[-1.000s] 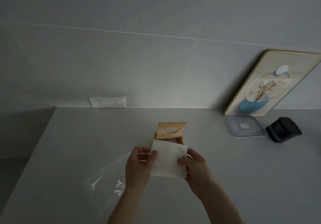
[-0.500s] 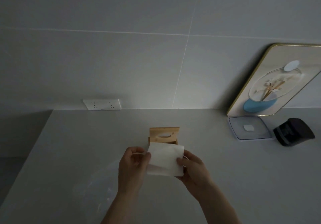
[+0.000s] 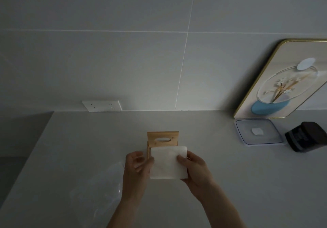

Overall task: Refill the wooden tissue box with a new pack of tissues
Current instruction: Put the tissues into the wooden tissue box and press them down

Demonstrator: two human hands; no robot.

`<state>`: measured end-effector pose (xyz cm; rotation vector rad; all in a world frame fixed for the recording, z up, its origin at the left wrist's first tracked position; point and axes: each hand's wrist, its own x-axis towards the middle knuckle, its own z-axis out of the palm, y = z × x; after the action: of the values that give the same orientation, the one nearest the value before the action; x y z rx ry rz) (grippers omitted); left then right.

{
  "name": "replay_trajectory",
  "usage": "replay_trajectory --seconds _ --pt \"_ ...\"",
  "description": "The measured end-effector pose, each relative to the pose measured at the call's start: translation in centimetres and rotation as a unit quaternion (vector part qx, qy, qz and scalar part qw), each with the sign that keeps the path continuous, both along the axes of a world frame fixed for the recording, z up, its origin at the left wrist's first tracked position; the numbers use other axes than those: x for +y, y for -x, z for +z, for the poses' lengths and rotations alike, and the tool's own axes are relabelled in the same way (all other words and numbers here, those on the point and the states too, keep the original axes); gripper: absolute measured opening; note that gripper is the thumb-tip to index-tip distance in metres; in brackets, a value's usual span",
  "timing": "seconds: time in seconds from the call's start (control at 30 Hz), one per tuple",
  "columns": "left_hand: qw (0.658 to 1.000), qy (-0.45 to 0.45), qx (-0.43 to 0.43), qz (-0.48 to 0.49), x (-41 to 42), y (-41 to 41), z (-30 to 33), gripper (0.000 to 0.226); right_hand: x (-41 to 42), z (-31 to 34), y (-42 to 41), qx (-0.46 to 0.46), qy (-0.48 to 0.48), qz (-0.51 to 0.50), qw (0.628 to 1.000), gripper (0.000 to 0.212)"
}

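Observation:
A white stack of tissues [image 3: 168,162] is held flat between both hands just in front of the wooden tissue box [image 3: 162,138]. The box stands on the pale counter with its slotted lid tipped up toward the wall. My left hand [image 3: 137,167] grips the stack's left edge with thumb on top. My right hand [image 3: 192,167] grips the right edge the same way. The stack hides most of the box's open body.
A crumpled clear plastic wrapper [image 3: 99,190] lies on the counter at my left. At the right stand a clear lidded container [image 3: 258,131], a dark device [image 3: 307,136] and a framed picture [image 3: 286,79] leaning on the wall. A wall socket [image 3: 102,106] sits behind.
The tissue stack has levelled out and moved slightly closer to the box. Both hands keep their hold on it. The view has shifted a little.

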<state>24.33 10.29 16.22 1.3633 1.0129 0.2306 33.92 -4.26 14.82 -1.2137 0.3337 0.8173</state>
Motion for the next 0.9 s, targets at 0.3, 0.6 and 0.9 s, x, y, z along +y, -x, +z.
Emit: replay_trajectory --seconds 0.3,0.6,0.9 --pt "0.997 0.048 0.058 -0.02 1.0 -1.9 -0.8 0.043 0.7 -1.5 -0.4 -0.039 0.073 0.024 0.996 0.028" --pt "0.964 -0.212 0.137 -0.082 1.6 -3.1 -2.9 0.044 3.7 -3.2 -0.9 -0.229 0.312 0.055 0.92 0.036" --pt "0.922 -0.34 0.126 -0.132 1.3 -2.9 -5.0 0.034 4.5 -4.4 0.4 -0.418 0.417 0.064 0.805 0.03"
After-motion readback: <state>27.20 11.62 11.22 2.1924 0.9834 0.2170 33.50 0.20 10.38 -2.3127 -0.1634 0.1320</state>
